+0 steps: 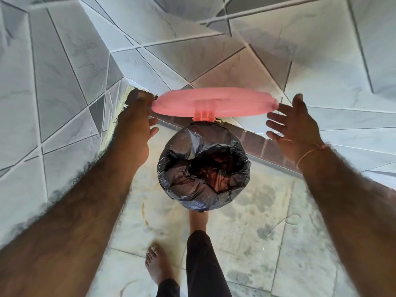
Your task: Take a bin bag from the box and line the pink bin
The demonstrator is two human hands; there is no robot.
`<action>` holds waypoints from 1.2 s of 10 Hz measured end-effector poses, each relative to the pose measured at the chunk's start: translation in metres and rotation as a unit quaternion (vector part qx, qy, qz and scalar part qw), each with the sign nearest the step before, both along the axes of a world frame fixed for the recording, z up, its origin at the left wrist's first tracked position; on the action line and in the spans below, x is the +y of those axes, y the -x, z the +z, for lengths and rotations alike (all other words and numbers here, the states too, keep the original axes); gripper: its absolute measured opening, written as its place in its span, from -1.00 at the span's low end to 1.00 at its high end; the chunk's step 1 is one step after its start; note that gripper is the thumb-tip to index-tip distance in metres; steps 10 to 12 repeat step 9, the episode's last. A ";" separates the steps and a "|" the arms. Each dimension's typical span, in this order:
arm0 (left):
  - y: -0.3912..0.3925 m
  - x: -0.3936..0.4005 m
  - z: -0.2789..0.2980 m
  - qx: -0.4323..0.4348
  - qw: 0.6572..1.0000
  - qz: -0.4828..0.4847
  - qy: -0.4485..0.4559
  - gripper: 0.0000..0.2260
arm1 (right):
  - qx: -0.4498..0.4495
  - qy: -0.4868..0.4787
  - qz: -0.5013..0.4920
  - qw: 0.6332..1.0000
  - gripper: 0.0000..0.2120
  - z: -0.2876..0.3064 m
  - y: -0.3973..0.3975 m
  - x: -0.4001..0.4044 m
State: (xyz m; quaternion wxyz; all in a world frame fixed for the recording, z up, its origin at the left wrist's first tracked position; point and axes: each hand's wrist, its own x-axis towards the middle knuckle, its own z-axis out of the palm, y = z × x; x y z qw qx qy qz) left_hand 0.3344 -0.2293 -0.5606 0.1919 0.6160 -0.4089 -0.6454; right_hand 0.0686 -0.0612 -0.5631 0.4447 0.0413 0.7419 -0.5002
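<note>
The pink bin stands on the floor in the corner, and only its hinge (203,116) shows beneath the raised pink lid (214,101). A black bin bag (199,168) lines the bin, folded over the rim and crumpled inside. My left hand (137,127) is at the lid's left edge with fingers spread; its fingertips touch or nearly touch the lid. To the right of the lid's right edge is my right hand (293,127), open and apart from the lid. The box of bags is out of view.
Tiled walls (64,82) close in on the left and behind the bin. One bare foot (198,219) reaches under the bin's front; the other foot (158,264) stands on the wet, stained floor tiles (267,232).
</note>
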 end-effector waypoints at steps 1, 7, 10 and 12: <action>-0.014 0.013 -0.005 -0.011 1.000 0.019 -0.023 -0.80 | 0.006 -0.038 -0.009 0.999 -0.47 -0.003 -0.013 0.015; -0.051 0.134 -0.088 -0.271 0.783 -0.453 0.329 -0.60 | 0.390 -0.230 0.555 0.698 -0.48 -0.070 -0.146 0.081; -0.051 0.153 -0.088 -0.318 0.655 -0.614 0.305 -0.52 | 0.317 -0.257 0.637 0.654 -0.33 -0.062 -0.167 0.073; -0.051 0.153 -0.088 -0.318 0.655 -0.614 0.305 -0.52 | 0.317 -0.257 0.637 0.654 -0.33 -0.062 -0.167 0.073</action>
